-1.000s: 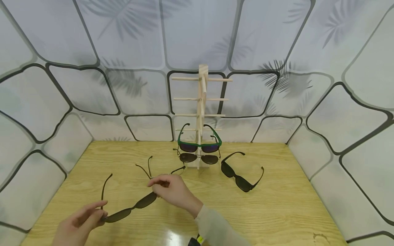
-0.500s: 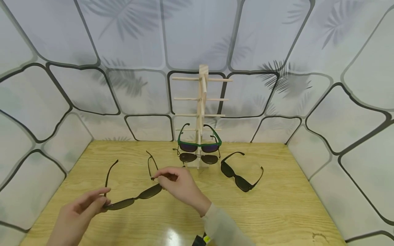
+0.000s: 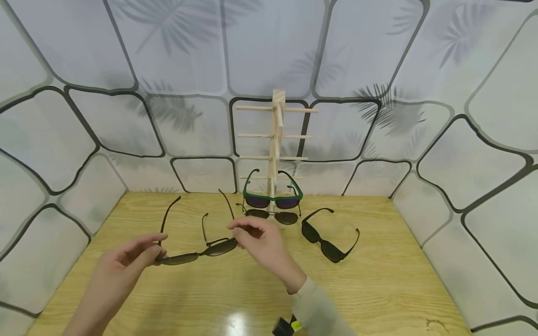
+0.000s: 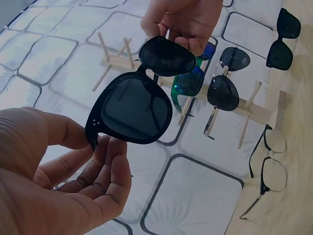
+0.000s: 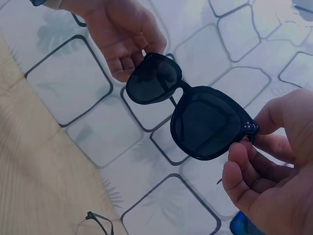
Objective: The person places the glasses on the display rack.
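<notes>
Black sunglasses are held above the table between both hands, lenses toward me and temples unfolded away from me. My left hand pinches the left hinge corner between thumb and fingers. At the opposite corner my right hand pinches the frame the same way. Both wrist views show the dark lenses and the small dots by the hinge up close. Behind the right lens, clear eyeglasses lie on the table, partly covered in the head view; the left wrist view shows these eyeglasses whole.
A wooden display rack with crossbars stands at the back. Low on it hang green-framed sunglasses and aviator sunglasses. Another black pair of sunglasses lies right of the rack. Patterned walls enclose the wooden table.
Both hands have carried the sunglasses forward, up and to the right, closer to the rack. The frame is more level now. The other glasses have stayed in place.
</notes>
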